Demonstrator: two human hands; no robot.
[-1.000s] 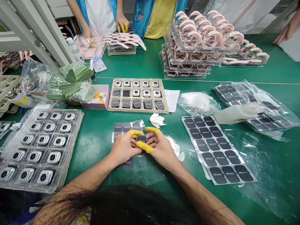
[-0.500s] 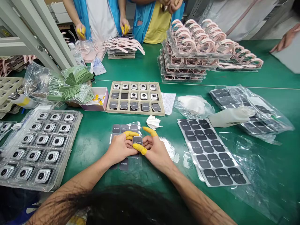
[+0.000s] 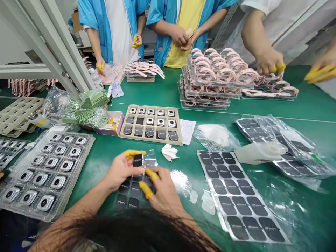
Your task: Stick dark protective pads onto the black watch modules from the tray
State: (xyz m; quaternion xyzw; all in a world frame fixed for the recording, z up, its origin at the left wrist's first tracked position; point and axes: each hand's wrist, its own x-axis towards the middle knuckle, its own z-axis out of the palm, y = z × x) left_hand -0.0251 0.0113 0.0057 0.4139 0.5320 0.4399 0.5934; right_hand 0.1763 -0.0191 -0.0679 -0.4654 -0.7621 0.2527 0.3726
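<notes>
In my left hand is a small square watch case, its face covered by a dark film with white lettering. Thumb and fingers grip it by the sides, and a yellow cot covers the index finger. My right hand is just to the right and lower, its yellow-cotted thumb and index finger apart with nothing visible between them. That index fingertip is close to the left thumb and the case's lower edge. Beneath both hands lies a clear sheet of dark square films, partly covered by the fingers.
Ahead stands a beige compartment tray of watch cases, some with dark films. A clear tray of watch cases lies left, film sheets and a white bottle right. Stacked pink straps and co-workers' hands are across the table.
The view has tilted up. My hands have moved left and apart; the right has let go of the watch case, which stays in my left. A co-worker's hand now reaches over the pink straps.
</notes>
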